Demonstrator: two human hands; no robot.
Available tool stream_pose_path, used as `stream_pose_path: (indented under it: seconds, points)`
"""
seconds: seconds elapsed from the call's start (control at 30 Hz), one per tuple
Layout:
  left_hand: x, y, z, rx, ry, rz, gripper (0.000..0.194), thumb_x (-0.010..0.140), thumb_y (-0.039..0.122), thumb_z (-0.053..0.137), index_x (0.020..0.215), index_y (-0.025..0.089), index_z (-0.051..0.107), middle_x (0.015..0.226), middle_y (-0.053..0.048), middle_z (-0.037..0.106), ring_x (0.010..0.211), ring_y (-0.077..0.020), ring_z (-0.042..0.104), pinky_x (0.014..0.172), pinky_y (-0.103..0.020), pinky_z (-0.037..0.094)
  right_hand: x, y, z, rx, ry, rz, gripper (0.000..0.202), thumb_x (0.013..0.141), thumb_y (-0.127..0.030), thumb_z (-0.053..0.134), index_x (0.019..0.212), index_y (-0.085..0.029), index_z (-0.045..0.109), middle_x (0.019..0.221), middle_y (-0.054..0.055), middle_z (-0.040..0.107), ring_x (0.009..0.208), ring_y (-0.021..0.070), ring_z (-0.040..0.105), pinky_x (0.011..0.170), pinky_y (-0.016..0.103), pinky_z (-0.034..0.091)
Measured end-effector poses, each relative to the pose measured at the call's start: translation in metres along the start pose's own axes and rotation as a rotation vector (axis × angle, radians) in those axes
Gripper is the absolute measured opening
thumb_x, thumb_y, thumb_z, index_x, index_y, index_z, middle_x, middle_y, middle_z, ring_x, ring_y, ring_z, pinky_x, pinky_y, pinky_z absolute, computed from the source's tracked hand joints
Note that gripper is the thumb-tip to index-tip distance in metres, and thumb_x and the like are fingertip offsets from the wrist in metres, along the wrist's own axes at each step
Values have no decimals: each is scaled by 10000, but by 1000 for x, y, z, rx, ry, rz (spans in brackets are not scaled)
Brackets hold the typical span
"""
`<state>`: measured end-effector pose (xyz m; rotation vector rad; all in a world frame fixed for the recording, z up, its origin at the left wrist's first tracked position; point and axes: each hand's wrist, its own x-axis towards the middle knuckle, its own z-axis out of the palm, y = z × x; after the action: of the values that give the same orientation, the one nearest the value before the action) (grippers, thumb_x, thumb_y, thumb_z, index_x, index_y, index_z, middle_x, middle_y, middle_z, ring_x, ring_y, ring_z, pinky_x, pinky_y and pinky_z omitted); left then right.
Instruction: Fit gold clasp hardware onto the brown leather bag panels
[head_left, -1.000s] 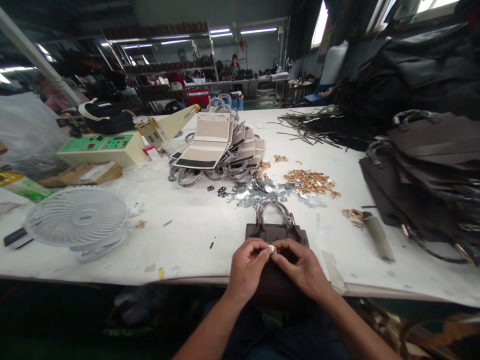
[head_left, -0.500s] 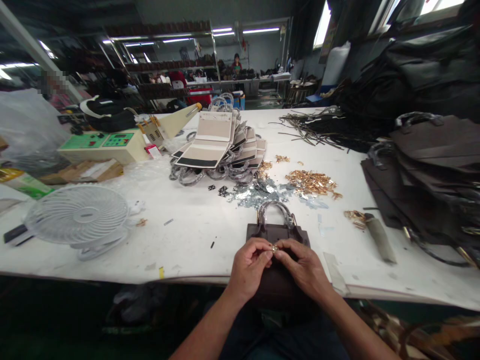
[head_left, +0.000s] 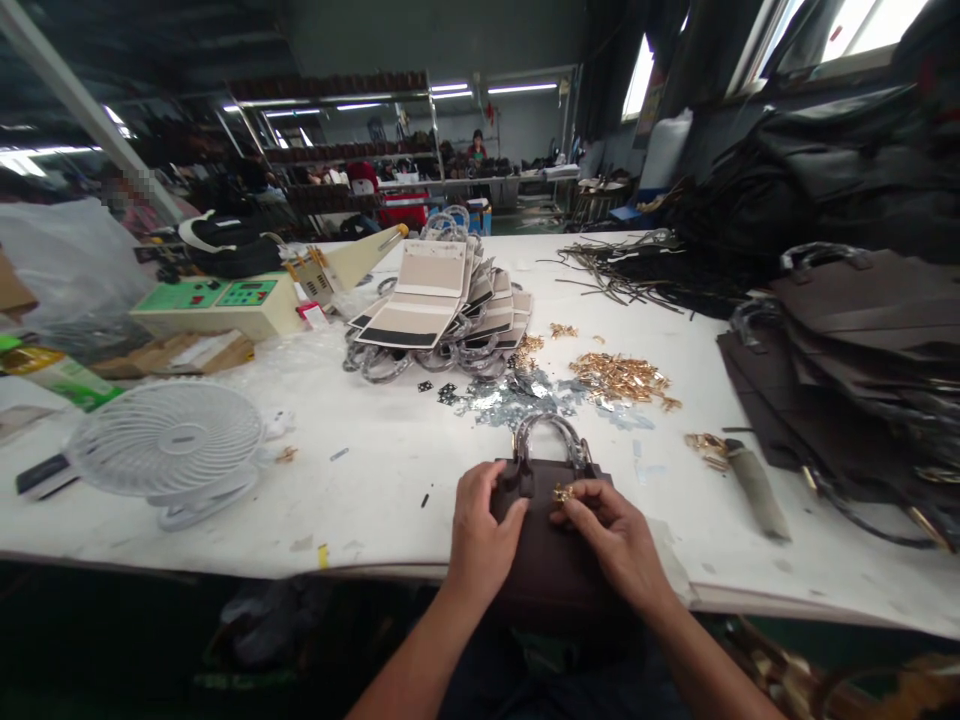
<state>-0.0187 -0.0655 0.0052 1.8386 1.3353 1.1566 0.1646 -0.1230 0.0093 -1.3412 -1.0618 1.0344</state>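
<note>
A dark brown handbag panel point(head_left: 551, 560) with wrapped loop handles point(head_left: 551, 425) lies before me at the table's front edge. My right hand point(head_left: 611, 530) pinches a small gold metal fitting point(head_left: 562, 494) between thumb and fingertips, just over the bag's front. At the bag's left side is my left hand point(head_left: 484, 530), thumb and forefinger apart beside the left handle tab point(head_left: 523, 482). Its thumb tip is at the bag's face; whether it presses there I cannot tell. The other left fingers are partly hidden.
Gold fittings point(head_left: 619, 378) and thin metal plates point(head_left: 517, 395) lie in piles beyond the bag. Beige-lined bag pieces point(head_left: 420, 295) are stacked behind. A white fan point(head_left: 176, 440) stands left; brown bags point(head_left: 862, 340) and a grey-wrapped tool point(head_left: 757, 490) lie right.
My hands have parted from a shared pinch on the gold fitting. The left has moved left to the bag's side, its fingers spreading; the right keeps the fitting.
</note>
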Motion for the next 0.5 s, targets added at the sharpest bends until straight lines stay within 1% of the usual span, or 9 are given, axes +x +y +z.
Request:
stream_pose_path:
  seconds: [0.07, 0.13, 0.2, 0.27, 0.3, 0.37, 0.43, 0.47, 0.5]
  points:
    - [7, -3, -4, 211, -17, 77, 470, 778, 191, 752, 1230, 211, 624, 1221, -108, 645, 1158, -303, 560, 1013, -484, 461, 0, 2, -1, 54, 1, 6, 305, 899, -493, 682, 979, -205, 620, 866, 30, 719, 839, 216, 700, 802, 315, 498]
    - [12, -3, -7, 311, -85, 115, 375, 792, 221, 755, 1154, 214, 660, 1101, -93, 679, 1094, -305, 577, 991, -493, 461, 1, 3, -1, 64, 1, 7, 307, 891, -488, 693, 970, -201, 616, 877, 30, 704, 844, 220, 707, 801, 318, 498]
    - [14, 1, -8, 314, -111, 134, 261, 812, 213, 731, 1068, 229, 684, 1018, -71, 679, 1036, -287, 588, 956, -467, 467, 1, 3, -1, 42, 9, 6, 305, 885, -483, 702, 956, -199, 617, 851, 25, 695, 823, 216, 700, 791, 318, 497]
    - [15, 7, -6, 211, -80, 99, 279, 798, 180, 724, 1067, 241, 684, 1035, -61, 669, 1038, -271, 593, 964, -441, 462, 0, 3, -2, 17, 26, -5, 303, 880, -481, 708, 947, -199, 620, 814, 20, 691, 798, 207, 683, 784, 318, 495]
    - [16, 9, -5, 109, -61, 35, 365, 784, 172, 730, 1136, 246, 667, 1063, -60, 666, 1029, -260, 606, 959, -424, 469, 0, 3, -3, 9, 35, -12, 304, 877, -481, 711, 945, -199, 622, 798, 18, 690, 785, 202, 673, 778, 316, 494]
    - [17, 13, -4, -179, -46, -180, 628, 759, 190, 760, 1350, 248, 555, 1105, -65, 667, 982, -236, 648, 918, -387, 498, 0, 3, -4, 10, 46, -20, 305, 872, -480, 720, 945, -198, 628, 786, 17, 689, 768, 194, 661, 765, 312, 496]
    - [18, 16, -5, -498, -98, -419, 811, 724, 227, 813, 1453, 214, 459, 1094, -76, 693, 929, -227, 683, 881, -364, 519, -1, 3, -5, 37, 47, -19, 310, 862, -477, 732, 950, -196, 637, 788, 20, 696, 758, 190, 661, 752, 308, 508]
    - [18, 17, -5, -631, -169, -508, 801, 705, 243, 835, 1427, 177, 493, 1070, -88, 713, 914, -235, 695, 879, -367, 523, 0, 3, -5, 58, 44, -15, 313, 856, -475, 740, 956, -195, 643, 802, 25, 704, 765, 192, 667, 750, 308, 518]
    - [18, 18, -7, -732, -258, -569, 728, 692, 256, 851, 1352, 139, 566, 1044, -105, 730, 908, -248, 703, 888, -378, 524, 0, 3, -5, 81, 36, -10, 316, 851, -473, 747, 964, -193, 651, 830, 35, 717, 785, 198, 678, 751, 309, 530]
